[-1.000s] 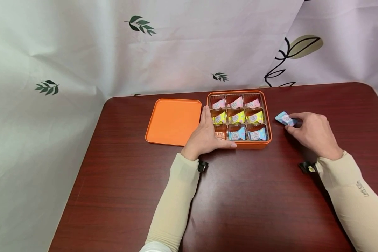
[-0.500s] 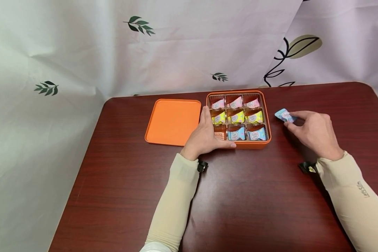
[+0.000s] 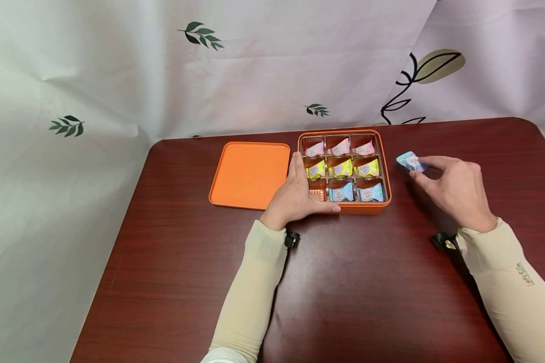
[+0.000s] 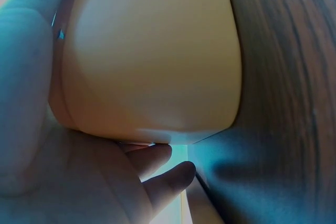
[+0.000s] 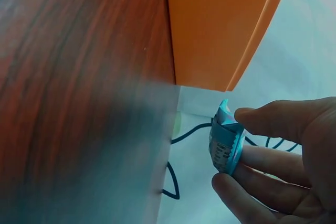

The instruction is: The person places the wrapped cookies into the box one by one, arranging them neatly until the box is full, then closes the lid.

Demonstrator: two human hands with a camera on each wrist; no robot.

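Observation:
An orange box [image 3: 363, 208] sits near the table's back edge, its clear tray divided into compartments. Pink candies [image 3: 339, 147] fill the back row and yellow candies [image 3: 368, 168] the middle one. Two blue candies [image 3: 342, 192] lie in the front row, while its left compartment shows a bare printed bottom. My left hand [image 3: 295, 196] rests on the box's front left corner, fingers straight along the side and thumb along the front. To the right of the box, my right hand [image 3: 456, 189] pinches a blue wrapped candy [image 5: 226, 142] between thumb and fingers, above the table.
The orange lid [image 3: 250, 174] lies left of the box, close to my left hand. Behind the dark red-brown table [image 3: 345, 292] hangs a pale curtain [image 3: 254, 65] printed with leaves.
The right hand has shifted very slightly, and the blue candy in its fingers has turned a little. The left hand and the box have stayed put.

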